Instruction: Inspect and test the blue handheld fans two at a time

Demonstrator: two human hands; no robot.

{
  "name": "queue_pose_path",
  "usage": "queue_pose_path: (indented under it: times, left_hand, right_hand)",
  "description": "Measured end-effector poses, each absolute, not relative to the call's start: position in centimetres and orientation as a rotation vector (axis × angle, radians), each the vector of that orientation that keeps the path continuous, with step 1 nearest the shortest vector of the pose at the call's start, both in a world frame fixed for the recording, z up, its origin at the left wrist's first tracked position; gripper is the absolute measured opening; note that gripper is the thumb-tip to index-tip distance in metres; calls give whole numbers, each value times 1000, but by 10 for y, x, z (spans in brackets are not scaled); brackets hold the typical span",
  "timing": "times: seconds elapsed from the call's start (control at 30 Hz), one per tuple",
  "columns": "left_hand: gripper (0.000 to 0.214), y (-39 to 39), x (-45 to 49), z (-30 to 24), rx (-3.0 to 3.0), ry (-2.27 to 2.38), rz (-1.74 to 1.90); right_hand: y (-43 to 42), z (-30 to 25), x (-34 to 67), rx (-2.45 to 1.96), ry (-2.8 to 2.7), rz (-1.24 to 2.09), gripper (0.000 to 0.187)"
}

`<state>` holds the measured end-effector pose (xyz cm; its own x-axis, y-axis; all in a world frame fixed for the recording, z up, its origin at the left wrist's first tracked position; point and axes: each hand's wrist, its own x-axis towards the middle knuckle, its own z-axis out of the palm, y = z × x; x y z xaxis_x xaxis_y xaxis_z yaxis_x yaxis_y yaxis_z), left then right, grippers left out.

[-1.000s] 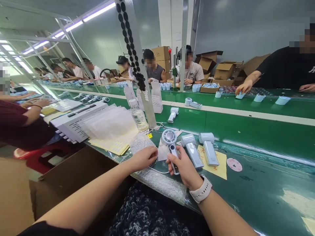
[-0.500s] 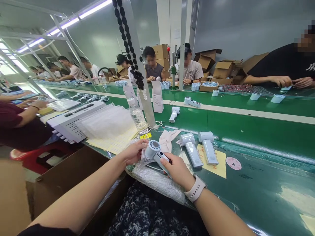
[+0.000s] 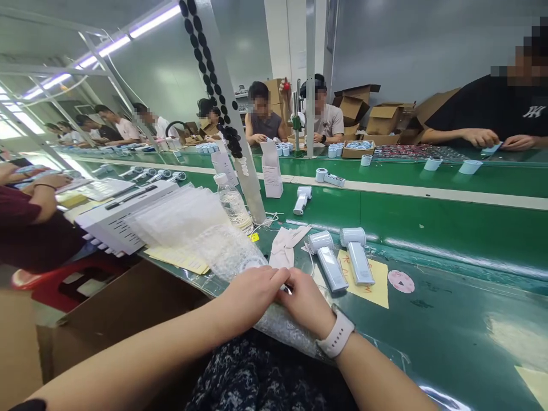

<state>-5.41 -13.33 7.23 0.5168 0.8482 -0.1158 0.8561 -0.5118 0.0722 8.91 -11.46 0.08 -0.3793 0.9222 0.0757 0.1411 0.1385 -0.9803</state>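
A light-blue handheld fan [image 3: 249,263] lies inside a clear bubble-wrap bag [image 3: 222,240], its round head showing faintly through the plastic. My left hand [image 3: 252,294] bends over the bag's near end, fingers closed. Against it presses my right hand [image 3: 306,299], closed at the same spot, with a pale watch on the wrist. Both hands hide the fan's handle and the bag's mouth. To the right, two more handheld fans, a nearer one [image 3: 329,262] and another [image 3: 358,257], lie on the bench with handles towards me.
A water bottle [image 3: 233,202] stands by the metal post [image 3: 252,194]. White cloth [image 3: 283,245] lies beyond my hands, and a stack of clear bags [image 3: 171,217] to the left. Further fans [image 3: 303,200] rest on the green conveyor [image 3: 398,214]. Co-workers sit opposite and at left.
The fan's head has moved left and away from me under the plastic. My left hand has come from the fan's head to meet my right hand at the near end.
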Motion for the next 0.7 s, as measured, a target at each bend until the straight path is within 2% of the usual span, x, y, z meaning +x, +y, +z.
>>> queue_pose_path:
  times: [0.1,0.17,0.33,0.53,0.7]
  left_hand:
    - [18,-139,-57,72,2684,1469,-21]
    - [17,-137,-62,76,2659,1518,63]
    - [11,-131,-69,98,2357,1700,414]
    - [16,-130,-84,135,2009,1633,899]
    - [29,-136,-96,146,1781,1427,867]
  right_hand:
    - [-105,1,97,-920,-1205,1803,38]
    - [-103,4,100,-842,-999,1964,48]
    - [-115,17,99,-578,-1058,1945,49]
    - [-130,22,107,-214,-1533,1899,85]
    - [-136,18,105,-146,-1596,1872,84]
